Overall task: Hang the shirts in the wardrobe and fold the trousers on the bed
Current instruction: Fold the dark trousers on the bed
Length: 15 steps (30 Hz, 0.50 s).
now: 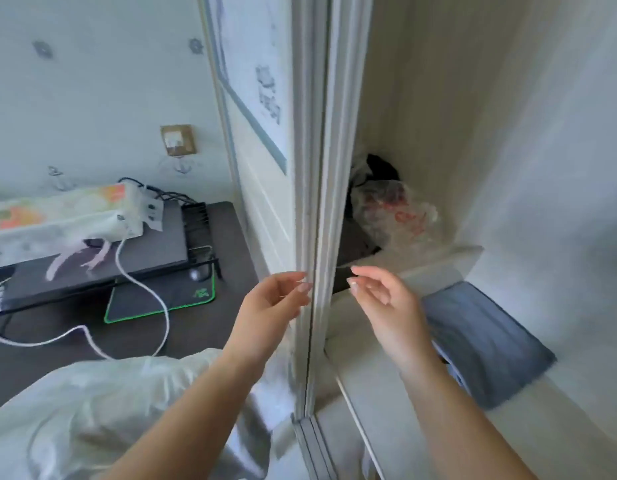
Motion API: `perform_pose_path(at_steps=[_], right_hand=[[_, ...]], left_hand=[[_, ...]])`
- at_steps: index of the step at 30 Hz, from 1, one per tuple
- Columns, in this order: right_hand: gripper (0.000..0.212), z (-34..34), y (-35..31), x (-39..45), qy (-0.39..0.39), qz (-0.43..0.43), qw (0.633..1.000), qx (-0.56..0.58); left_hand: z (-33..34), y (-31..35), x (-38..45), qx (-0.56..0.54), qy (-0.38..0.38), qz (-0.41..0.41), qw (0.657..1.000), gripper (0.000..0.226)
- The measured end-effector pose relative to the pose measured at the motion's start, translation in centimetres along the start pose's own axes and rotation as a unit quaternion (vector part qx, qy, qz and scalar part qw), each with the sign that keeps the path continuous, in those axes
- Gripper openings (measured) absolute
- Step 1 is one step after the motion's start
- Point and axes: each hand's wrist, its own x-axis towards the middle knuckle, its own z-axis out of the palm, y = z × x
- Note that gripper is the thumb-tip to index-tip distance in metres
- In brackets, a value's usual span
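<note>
The wardrobe's sliding door (314, 168) stands edge-on in the middle, with the open wardrobe interior (508, 133) to its right. My left hand (269, 306) reaches up on the left side of the door edge, fingers loosely bent, fingertips at the edge. My right hand (379, 299) hovers on the right side of the edge, fingers relaxed and empty. A folded grey garment (483, 341) lies on the wardrobe's lower shelf (386, 393). White bedding (92, 410) fills the lower left.
A crumpled plastic bag (393, 209) and dark clothes (379, 168) sit on a higher shelf at the back. To the left, a dark desk (203, 327) carries a laptop stand, a tissue pack (58, 216), a green-edged mouse pad (161, 299) and white cables.
</note>
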Motion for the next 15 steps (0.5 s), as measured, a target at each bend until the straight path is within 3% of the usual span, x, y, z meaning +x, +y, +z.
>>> perform_pose_path(at_steps=[6, 15], right_hand=[[0.022, 10.7, -5.5, -3.1, -0.146, -0.073, 0.986, 0.013], [0.026, 31.0, -11.6, -17.6, -0.373, -0.142, 0.915, 0.055]], left_hand=[[-11.9, 2.2, -7.0, -0.017, 0.142, 0.05, 0.988, 0.014], [-31.7, 1.5, -27.0, -0.03, 0.38, 0.08, 0.921, 0.014]])
